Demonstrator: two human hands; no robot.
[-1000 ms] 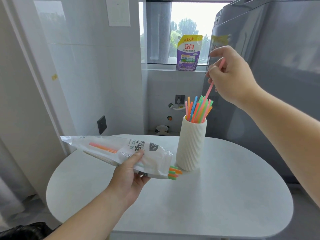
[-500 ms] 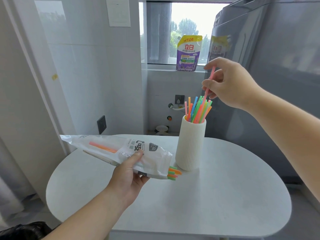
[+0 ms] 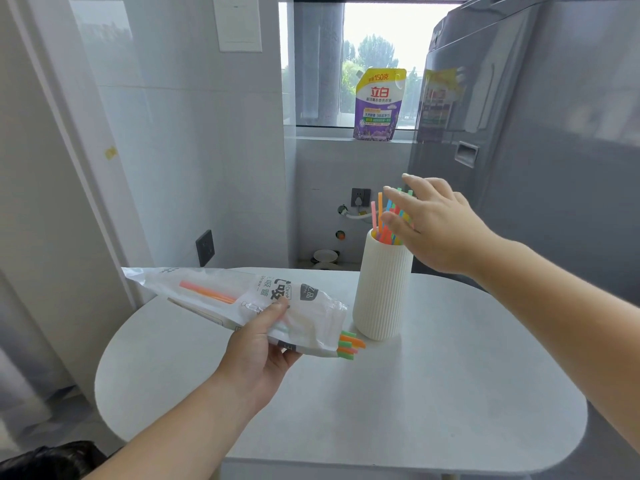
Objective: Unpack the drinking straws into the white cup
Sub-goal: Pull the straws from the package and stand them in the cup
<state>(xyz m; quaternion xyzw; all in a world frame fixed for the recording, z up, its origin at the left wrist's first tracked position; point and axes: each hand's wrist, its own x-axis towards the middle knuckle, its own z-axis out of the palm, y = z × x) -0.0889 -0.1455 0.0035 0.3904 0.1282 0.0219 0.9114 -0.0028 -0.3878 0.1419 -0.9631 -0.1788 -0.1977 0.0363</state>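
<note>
Pale grey tiles and a window fill the background, and in front of them a rounded white table (image 3: 433, 393) carries the work. Over the cup, the right hand (image 3: 438, 226) is spread open, fingers extended and loose, gripping nothing; its fingertips (image 3: 393, 221) lie against or just in front of the upright straws (image 3: 380, 216) — whether they actually touch cannot be told. The left hand (image 3: 258, 344) grasps a clear printed plastic bag (image 3: 242, 299) from below, thumb pressed on top, holding it tilted just above the table with its open mouth pointing toward the cup. A few straw ends (image 3: 349, 344), orange and green with a bit of pink, poke out of that mouth, and an orange straw shows through the film farther back. The white cup (image 3: 381, 289), tall and ribbed, stands upright on the table just beside the bag's mouth; inside it a bunch of straws — pink, orange, blue, green — rises above the rim, fanned slightly apart. On the window sill stands a purple and yellow pouch (image 3: 377, 105), and a grey refrigerator (image 3: 536, 133) stands to the right of the table.
</note>
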